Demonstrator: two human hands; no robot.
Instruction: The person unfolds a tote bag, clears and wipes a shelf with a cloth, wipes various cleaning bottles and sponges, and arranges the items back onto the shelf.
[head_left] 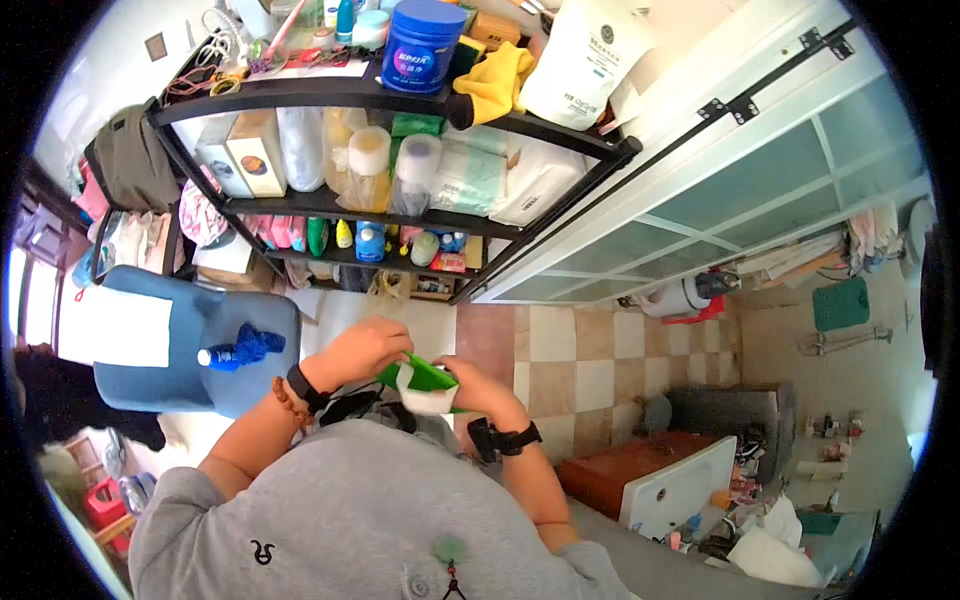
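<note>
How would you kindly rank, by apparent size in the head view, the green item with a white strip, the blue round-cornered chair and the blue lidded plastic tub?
1. Blue round-cornered chair
2. Blue lidded plastic tub
3. Green item with a white strip

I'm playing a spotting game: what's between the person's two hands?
The head view shows a green thing with a whitish strip between the left hand and the right hand.
</note>
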